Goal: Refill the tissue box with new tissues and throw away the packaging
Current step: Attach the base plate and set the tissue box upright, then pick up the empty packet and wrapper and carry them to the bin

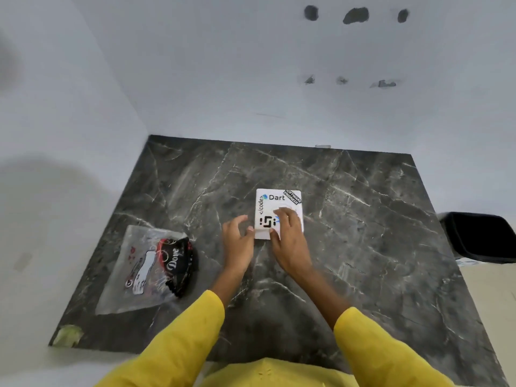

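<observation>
A white square tissue box point(275, 203) with stickers on its lid lies flat near the middle of the dark marble table point(363, 219). My right hand point(289, 233) rests on the lid's near right part, fingers spread over the round opening. My left hand point(237, 238) touches the box's near left corner, its fingertips at the lid's edge. A clear plastic tissue packet point(145, 269) with a black and red printed label lies flat at the table's left side, apart from both hands.
A black bin point(480, 236) stands on the floor beyond the table's right edge. White walls close the table at the back and left. A scrap of greenish tape point(68, 335) sticks to the near left corner.
</observation>
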